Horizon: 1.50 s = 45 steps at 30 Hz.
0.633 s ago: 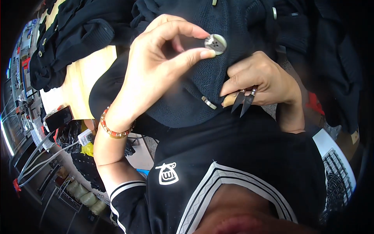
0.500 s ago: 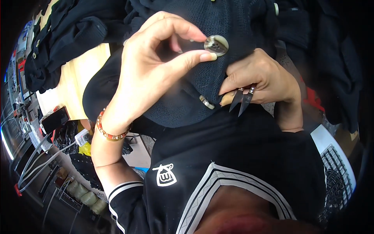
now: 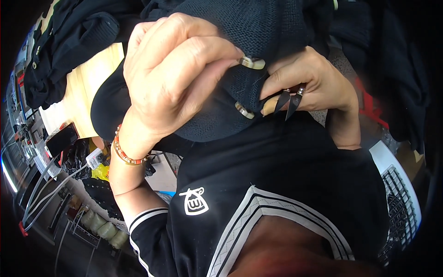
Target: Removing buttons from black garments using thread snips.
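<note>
L hand (image 3: 173,76) had the upper button (image 3: 252,63) pinched by its rim, over the sweater (image 3: 258,27): prob. light, hard, slick, so rim was the best hold! R hand (image 3: 311,83) gripped scissors (image 3: 290,104) at sweater's front edge; lower button (image 3: 244,111) sat on sweater, which looked soft n' stretchy. Beyond, left of sweater: table (image 3: 97,83) w/ dark clothes (image 3: 60,55).

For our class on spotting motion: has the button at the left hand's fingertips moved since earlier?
Yes: judged against the phone, the button at the left hand has moved down the picture.
</note>
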### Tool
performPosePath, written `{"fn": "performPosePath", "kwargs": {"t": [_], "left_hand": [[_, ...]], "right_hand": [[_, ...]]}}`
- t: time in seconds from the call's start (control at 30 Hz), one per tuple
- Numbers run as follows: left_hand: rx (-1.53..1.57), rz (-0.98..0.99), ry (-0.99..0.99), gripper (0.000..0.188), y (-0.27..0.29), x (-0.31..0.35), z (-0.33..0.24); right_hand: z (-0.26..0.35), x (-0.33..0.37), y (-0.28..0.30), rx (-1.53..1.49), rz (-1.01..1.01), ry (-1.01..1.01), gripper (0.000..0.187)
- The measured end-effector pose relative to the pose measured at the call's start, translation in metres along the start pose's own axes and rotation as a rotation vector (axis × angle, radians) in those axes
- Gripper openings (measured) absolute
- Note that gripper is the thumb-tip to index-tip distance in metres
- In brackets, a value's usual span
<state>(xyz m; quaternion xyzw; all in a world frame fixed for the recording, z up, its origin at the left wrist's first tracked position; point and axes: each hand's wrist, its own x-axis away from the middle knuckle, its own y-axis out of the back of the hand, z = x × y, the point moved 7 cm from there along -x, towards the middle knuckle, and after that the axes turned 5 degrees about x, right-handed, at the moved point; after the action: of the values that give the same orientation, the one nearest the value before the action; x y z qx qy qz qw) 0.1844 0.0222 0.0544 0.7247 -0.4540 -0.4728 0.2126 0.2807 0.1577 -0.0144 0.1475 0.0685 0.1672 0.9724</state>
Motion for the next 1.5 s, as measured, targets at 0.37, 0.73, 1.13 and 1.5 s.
{"fn": "performPosePath", "kwargs": {"t": [0.37,0.73,1.13,1.5], "left_hand": [[0.218,0.047,0.031,0.024,-0.007,0.010,-0.030],[0.579,0.027,0.343,0.032,-0.025,0.002,-0.014],[0.683,-0.015,0.480,0.016,-0.046,0.006,0.016],[0.371,-0.100,0.078,0.017,-0.036,0.002,-0.005]], "right_hand": [[0.014,0.017,0.040,0.158,-0.478,-0.145,0.028],[0.010,0.023,0.027,0.264,-0.500,-0.112,0.024],[-0.010,0.030,0.016,0.285,-0.398,0.029,0.010],[-0.011,0.036,0.015,0.341,-0.483,0.112,0.013]]}}
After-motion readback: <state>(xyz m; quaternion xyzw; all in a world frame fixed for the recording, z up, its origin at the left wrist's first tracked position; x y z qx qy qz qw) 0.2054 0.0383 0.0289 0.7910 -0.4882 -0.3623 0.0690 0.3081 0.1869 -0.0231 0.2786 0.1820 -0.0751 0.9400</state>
